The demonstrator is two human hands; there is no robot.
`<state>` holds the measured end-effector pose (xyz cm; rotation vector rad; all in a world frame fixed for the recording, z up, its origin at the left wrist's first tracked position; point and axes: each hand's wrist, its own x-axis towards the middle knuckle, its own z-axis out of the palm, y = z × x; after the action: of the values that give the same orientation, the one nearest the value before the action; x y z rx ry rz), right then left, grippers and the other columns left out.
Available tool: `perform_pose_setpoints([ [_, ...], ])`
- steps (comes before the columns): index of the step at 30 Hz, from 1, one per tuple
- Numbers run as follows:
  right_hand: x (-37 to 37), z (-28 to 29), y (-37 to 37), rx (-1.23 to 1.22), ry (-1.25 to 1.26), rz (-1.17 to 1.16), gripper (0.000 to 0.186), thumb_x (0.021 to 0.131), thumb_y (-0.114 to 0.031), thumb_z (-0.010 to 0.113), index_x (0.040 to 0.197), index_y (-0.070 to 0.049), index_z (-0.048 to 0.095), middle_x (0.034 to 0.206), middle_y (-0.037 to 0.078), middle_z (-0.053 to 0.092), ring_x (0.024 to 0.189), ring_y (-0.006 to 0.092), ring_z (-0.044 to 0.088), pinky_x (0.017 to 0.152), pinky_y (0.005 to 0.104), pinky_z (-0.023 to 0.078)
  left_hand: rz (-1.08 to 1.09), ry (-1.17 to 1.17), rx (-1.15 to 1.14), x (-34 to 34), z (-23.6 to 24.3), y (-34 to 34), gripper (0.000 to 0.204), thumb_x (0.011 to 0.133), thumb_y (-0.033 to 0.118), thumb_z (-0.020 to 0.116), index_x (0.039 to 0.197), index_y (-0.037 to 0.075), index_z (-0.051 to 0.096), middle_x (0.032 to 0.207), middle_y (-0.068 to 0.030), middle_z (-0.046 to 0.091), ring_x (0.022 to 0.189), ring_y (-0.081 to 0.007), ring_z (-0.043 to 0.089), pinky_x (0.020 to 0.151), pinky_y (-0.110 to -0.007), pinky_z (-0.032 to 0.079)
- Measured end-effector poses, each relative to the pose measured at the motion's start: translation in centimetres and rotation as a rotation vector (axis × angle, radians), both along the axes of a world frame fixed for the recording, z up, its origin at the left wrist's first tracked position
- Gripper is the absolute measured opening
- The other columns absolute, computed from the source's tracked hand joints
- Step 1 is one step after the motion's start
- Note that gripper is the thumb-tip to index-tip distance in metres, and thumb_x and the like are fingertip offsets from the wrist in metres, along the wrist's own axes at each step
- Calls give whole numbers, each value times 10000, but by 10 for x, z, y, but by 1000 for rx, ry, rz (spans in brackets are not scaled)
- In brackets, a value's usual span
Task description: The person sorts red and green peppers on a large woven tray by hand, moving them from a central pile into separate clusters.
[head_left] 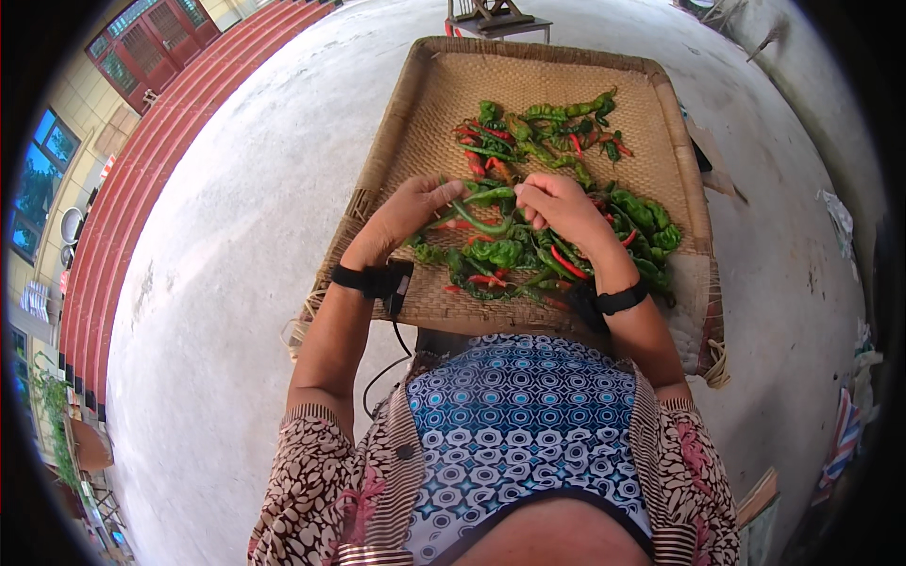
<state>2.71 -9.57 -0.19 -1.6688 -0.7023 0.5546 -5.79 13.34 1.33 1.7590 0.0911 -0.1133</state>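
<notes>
A shallow woven tray (439,104) lies before me with chili peppers on it. My left hand (415,209) is closed, thumb against fingers, at the left end of a green chili pepper (491,195). At that pepper's other end, my right hand (564,209) pinches with thumb and fingertips. Just below, a curved green pepper (479,223) runs from near my left fingers. Under and around both hands spreads a heap of green peppers (500,252), with red ones (566,262) among it. Farther off on the tray is a smaller group of green and red peppers (552,151).
Black bands circle both wrists, and a cable (382,377) hangs from the left one. Beyond the tray stands a small stool (500,26). Red steps (142,198) rise at the left on the concrete floor (226,245). A wall (830,104) runs along the right.
</notes>
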Motion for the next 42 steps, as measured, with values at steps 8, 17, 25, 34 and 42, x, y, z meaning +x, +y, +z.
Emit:
perform_pose_setpoints([
  [8, 6, 5, -9, 397, 133, -269, 240, 919, -248, 543, 769, -68, 598, 639, 16, 561, 552, 79, 531, 537, 246, 458, 74, -51, 68, -3, 0, 9, 300, 961, 356, 512, 863, 83, 587, 540, 47, 473, 467, -38, 417, 461, -187, 302],
  [17, 0, 7, 3, 33, -32, -116, 346, 968, -337, 473, 1062, -20, 576, 781, 20, 594, 603, 85, 551, 573, 228, 457, 93, -72, 82, -1, 3, 3, 317, 952, 368, 526, 823, 85, 586, 549, 49, 470, 466, -40, 411, 454, -189, 302],
  [25, -4, 3, 4, 102, 96, -36, 183, 959, -171, 498, 1028, -32, 594, 807, 18, 605, 637, 66, 557, 591, 212, 466, 69, -77, 152, 0, 2, 3, 311, 944, 362, 544, 816, 82, 586, 563, 62, 473, 472, -39, 417, 454, -189, 309],
  [34, -3, 20, 12, 294, 65, -282, 319, 948, -226, 522, 1182, -9, 534, 1048, 89, 616, 820, 114, 614, 684, 249, 509, 446, -172, -332, 5, 7, 13, 258, 952, 290, 532, 1037, 47, 533, 848, -24, 552, 557, -46, 446, 441, -175, 316],
  [42, -26, 7, 27, 4, -54, 281, 325, 905, -230, 585, 1155, -24, 559, 986, 47, 616, 752, 99, 594, 629, 241, 464, 278, -163, -722, 6, 20, 4, 216, 971, 220, 486, 1015, 13, 528, 786, -17, 497, 569, -68, 402, 438, -186, 296],
])
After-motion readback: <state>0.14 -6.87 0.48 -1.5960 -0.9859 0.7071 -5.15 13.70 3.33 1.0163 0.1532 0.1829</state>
